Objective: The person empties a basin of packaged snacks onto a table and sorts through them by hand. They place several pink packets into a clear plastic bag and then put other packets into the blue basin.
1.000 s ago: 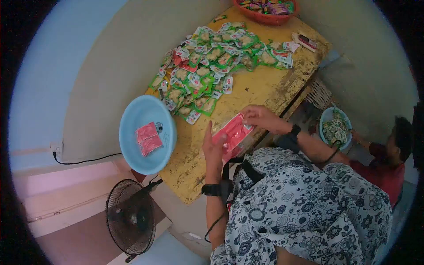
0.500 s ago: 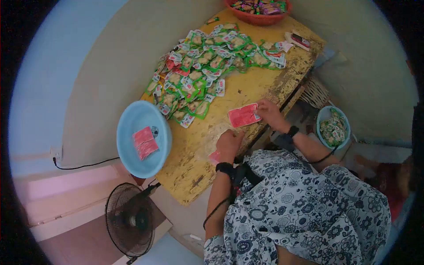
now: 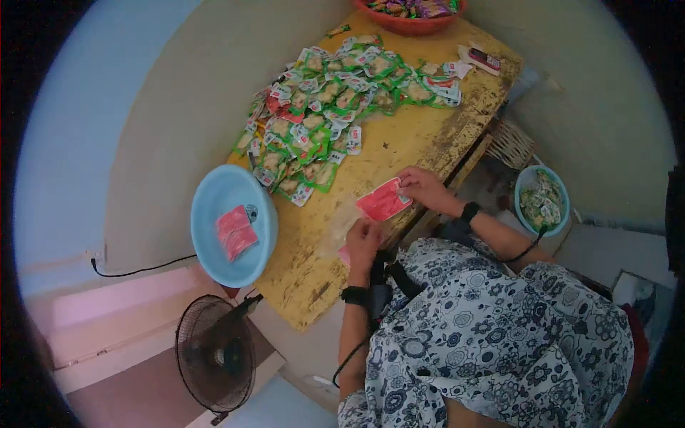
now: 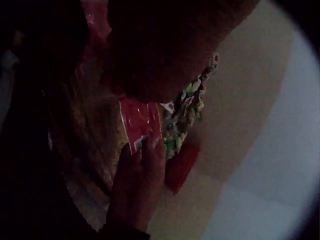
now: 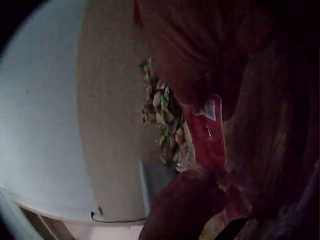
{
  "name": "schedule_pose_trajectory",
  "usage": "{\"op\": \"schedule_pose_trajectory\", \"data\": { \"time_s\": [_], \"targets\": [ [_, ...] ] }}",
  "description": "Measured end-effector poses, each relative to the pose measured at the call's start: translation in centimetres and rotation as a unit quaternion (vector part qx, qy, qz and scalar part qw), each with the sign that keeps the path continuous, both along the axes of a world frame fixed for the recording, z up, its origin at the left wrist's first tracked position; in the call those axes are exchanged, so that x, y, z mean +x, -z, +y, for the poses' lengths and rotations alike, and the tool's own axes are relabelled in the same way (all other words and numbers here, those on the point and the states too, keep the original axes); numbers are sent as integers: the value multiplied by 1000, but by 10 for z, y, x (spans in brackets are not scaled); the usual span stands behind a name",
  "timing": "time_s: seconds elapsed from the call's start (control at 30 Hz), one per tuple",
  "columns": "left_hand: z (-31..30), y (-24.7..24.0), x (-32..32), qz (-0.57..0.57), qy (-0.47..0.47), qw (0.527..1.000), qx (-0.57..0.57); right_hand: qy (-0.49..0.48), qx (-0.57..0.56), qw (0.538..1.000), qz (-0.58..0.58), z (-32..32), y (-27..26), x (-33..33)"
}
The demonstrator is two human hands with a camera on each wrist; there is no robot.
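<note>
My right hand [image 3: 429, 191] pinches one end of a flat red packet [image 3: 382, 201] that has a small white label at that end. The packet slants over the yellow table [image 3: 300, 264], toward my left hand [image 3: 362, 242]. The fingers of that hand are curled on a clear plastic bag [image 3: 340, 227], whose lower part shows pink contents [image 3: 344, 254]. In the right wrist view the packet [image 5: 207, 140] reaches from the right fingers down to the left hand [image 5: 185, 200]. The left wrist view is dark, and the near hand covers much of the bag.
Left of the table edge is a blue basin [image 3: 202, 239] with pink packets [image 3: 236, 234]. Green-edged snack packets [image 3: 314, 121] are heaped at the back. Also around are a red basin [image 3: 410, 27], a phone [image 3: 485, 60], a fan [image 3: 214, 357] and a blue tub [image 3: 523, 217] of packets.
The red packet was first held low between both hands; the right hand drew it up and right, then brought it back near the left hand. The person at the right has left view.
</note>
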State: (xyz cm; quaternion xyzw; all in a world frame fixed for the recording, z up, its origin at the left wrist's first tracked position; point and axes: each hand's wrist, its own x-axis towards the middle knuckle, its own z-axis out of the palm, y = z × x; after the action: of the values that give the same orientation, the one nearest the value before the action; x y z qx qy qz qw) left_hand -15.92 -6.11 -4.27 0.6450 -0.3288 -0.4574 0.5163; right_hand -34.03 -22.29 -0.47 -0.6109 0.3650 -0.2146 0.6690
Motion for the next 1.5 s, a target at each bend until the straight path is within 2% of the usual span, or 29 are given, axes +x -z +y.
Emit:
{"op": "schedule_pose_trajectory", "data": {
  "time_s": [0.1, 0.17, 0.3, 0.4, 0.5, 0.67, 0.8, 0.9, 1.0, 1.1, 1.2, 1.3, 1.4, 1.5],
  "targets": [
    [-6, 7, -4, -40, 14, 999, 20, -43, -10, 998, 47, 8, -10, 21],
    [-9, 16, -7, -88, -2, 996, 16, -75, -7, 997, 17, 8, 11, 30],
    [-10, -16, -9, -178, 10, 984, -11, -99, 64, 993, -9, 10, 23, 49],
    [-11, -25, -11, -212, 15, 976, -46, -163, 21, 986, 0, 6, 34, 62],
    [-12, -30, -13, -234, 29, 972, -4, -176, -12, 984, 20, 6, 57, 75],
    [-4, -30, -10, -230, 51, 972, -2, -114, -130, 984, 51, 8, 76, 89],
    [1, -29, -11, -213, 56, 975, 7, -60, -68, 996, 4, 21, 68, 92],
    [5, -31, -9, -189, 45, 981, 17, -50, -80, 996, 1, 25, 73, 95],
    [16, -37, -7, -173, 7, 985, -27, -61, -64, 993, -72, 25, 88, 93],
    [33, 15, 4, -203, -10, 979, 6, -53, -36, 995, -74, 27, 87, 93],
    [44, 29, 6, -241, -25, 970, 34, -62, -138, 988, 29, 33, 62, 97],
    [47, 26, 5, -221, -32, 974, 34, -86, -325, 933, 127, 33, 49, 91],
    [37, -19, 4, -238, -32, 967, 83, -105, -286, 935, 180, 27, 50, 88],
    [26, -32, 10, -259, -62, 962, 67, -112, -295, 924, 214, 24, 47, 89]
  ]
}}
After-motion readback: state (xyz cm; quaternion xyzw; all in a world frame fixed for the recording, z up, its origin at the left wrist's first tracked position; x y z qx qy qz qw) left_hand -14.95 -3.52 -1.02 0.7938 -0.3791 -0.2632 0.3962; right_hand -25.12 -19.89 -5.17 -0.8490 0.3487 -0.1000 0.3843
